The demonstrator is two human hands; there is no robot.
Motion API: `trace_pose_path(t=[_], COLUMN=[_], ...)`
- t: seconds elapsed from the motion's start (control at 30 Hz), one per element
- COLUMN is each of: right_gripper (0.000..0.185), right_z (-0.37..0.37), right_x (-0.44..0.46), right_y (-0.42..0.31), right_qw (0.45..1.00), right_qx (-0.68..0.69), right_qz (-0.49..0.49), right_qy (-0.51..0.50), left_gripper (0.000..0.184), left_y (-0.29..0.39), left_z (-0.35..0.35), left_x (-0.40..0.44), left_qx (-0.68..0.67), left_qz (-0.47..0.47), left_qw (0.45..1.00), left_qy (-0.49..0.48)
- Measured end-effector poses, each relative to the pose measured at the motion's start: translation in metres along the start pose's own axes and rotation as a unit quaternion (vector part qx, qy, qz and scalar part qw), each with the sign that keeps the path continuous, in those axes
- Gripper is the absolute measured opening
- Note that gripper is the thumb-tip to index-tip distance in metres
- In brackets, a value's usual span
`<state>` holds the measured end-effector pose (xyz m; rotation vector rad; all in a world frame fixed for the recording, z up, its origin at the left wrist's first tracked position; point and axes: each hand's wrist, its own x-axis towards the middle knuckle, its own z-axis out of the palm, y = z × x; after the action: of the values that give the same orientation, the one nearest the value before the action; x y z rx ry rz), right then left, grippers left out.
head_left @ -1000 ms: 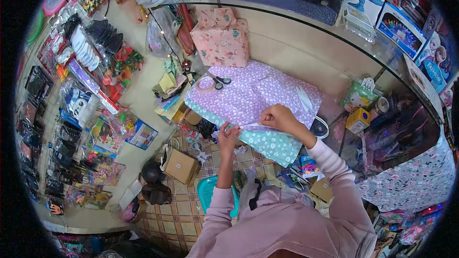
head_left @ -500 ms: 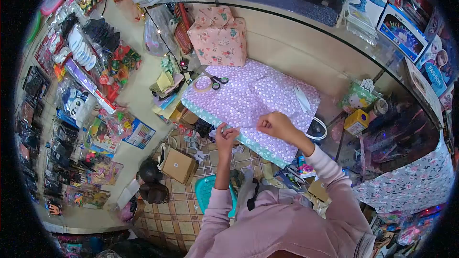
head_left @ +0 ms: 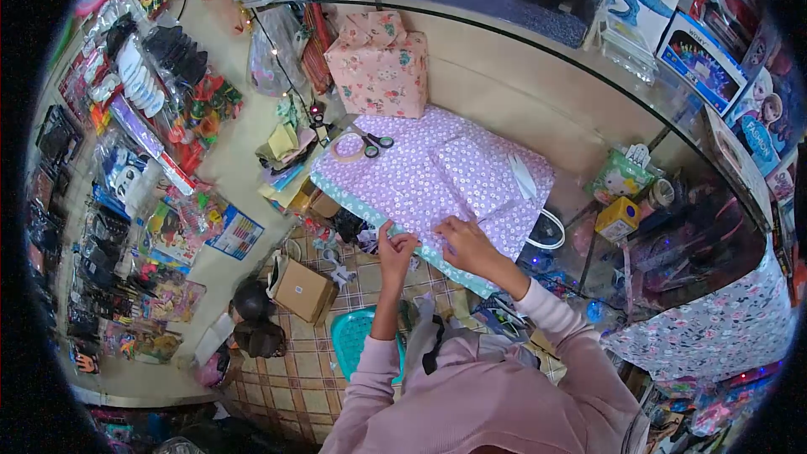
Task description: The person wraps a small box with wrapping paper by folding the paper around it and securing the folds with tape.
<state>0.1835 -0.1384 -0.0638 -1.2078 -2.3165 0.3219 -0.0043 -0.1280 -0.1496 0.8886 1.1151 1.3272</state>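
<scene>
Purple wrapping paper (head_left: 395, 176) with small white flowers lies across the glass counter. A folded flap shows in its middle, and a teal strip (head_left: 363, 208) runs along its near edge. My left hand (head_left: 395, 254) is at this near edge with its fingers bent together. Just right of it, my right hand (head_left: 467, 247) has its fingertips pinched down at the paper's edge. Whatever either hand holds is too small or hidden to make out. Scissors (head_left: 377, 145) with dark and green handles rest on the paper beside a tape roll (head_left: 347, 148).
Behind the paper stands a pink floral wrapped box (head_left: 380, 71). White strips (head_left: 523, 176) lie on the paper's right part, near a white cord handle (head_left: 551, 231). A yellow box (head_left: 618, 219) stands farther right. Below are a cardboard box (head_left: 301, 290) and a teal basket (head_left: 345, 340).
My right hand has come down and left, from a raised fist above the paper to its near edge, closer to my left hand. The whole view has shifted slightly.
</scene>
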Motion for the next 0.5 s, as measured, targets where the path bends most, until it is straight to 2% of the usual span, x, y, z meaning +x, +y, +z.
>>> trace_pose_path(t=[0.17,0.27,0.33,0.5], right_gripper=[0.038,0.037,0.038,0.036], right_z=[-0.008,-0.011,-0.016,-0.03], right_x=[0.005,0.0,0.002,0.01], right_y=[0.005,0.011,0.012,0.004], right_qw=[0.992,0.996,0.992,0.98], right_qx=[0.052,0.061,0.067,0.027], right_qz=[0.043,-0.01,0.014,0.035], right_qy=[-0.11,-0.061,-0.107,-0.193], left_gripper=[0.071,0.069,0.066,0.044], left_y=[-0.006,-0.01,-0.01,0.006], left_z=[-0.001,-0.007,-0.009,-0.016], left_x=[0.0,0.003,0.006,0.016], left_qx=[0.037,0.039,0.047,0.133], left_qz=[0.036,0.056,0.076,0.159], left_qw=[0.999,0.998,0.996,0.975], left_qy=[-0.01,-0.016,-0.009,0.081])
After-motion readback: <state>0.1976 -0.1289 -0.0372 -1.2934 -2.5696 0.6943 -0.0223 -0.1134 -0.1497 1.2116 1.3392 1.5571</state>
